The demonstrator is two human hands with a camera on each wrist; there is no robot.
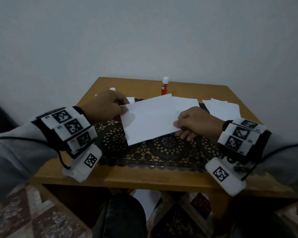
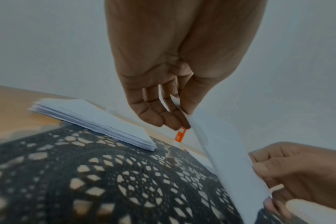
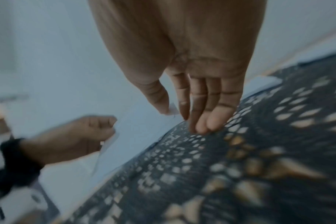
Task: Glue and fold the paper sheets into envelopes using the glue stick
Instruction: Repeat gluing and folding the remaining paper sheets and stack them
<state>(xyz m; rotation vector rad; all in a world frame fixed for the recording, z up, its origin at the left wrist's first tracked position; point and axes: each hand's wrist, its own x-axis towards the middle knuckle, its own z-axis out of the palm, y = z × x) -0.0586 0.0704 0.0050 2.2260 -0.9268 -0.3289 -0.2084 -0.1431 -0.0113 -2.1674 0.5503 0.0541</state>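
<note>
Head view: left hand [image 1: 105, 107] & right hand [image 1: 196, 123] pinch opposite ends of a paper sheet [image 1: 151, 117] above the lace mat [image 1: 162, 152] on the desk [image 1: 144, 176]; capped glue stick [image 1: 165, 85] stands behind, so gluing likely still ahead.
Left wrist: fingers [image 2: 163, 118] pinch sheet edge; stack of sheets [image 2: 98, 121] beside.
Right wrist: thumb & forefinger pinch corner; no containers seen.

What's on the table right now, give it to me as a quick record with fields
held item: paper sheet, pinched at both ends
left hand: pinches its left edge
right hand: pinches its right edge
glue stick: upright, capped, far side of table, untouched
paper stacks: one far left, one far right
cover: black lace mat
</note>
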